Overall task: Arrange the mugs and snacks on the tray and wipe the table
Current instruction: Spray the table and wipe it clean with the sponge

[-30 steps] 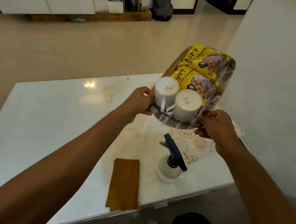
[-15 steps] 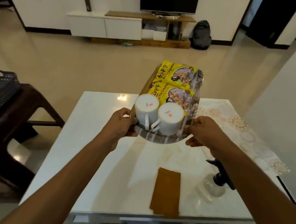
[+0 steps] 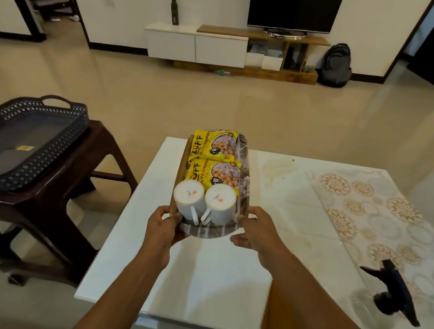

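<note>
I hold a long tray [image 3: 205, 231] in the air over the white table [image 3: 215, 275]. My left hand [image 3: 163, 227] grips its near left corner and my right hand [image 3: 256, 229] grips its near right corner. Two white mugs stand at the tray's near end: the left mug [image 3: 189, 200] and the right mug [image 3: 220, 204], handles toward me. Behind them lie two yellow snack packets, the near packet [image 3: 215, 173] and the far packet [image 3: 214, 144]. A brown cloth [image 3: 272, 313] lies on the table, partly hidden by my right forearm.
A spray bottle [image 3: 383, 299] with a dark trigger stands at the table's right, on a patterned mat [image 3: 380, 214]. A dark wooden side table [image 3: 57, 183] at left carries a dark perforated basket [image 3: 27, 143]. Open floor lies beyond, with a TV cabinet [image 3: 221, 48] at the far wall.
The tray has swung from the table's right side toward its left edge, still in both hands. The view has turned left, bringing the side table and basket into sight.
</note>
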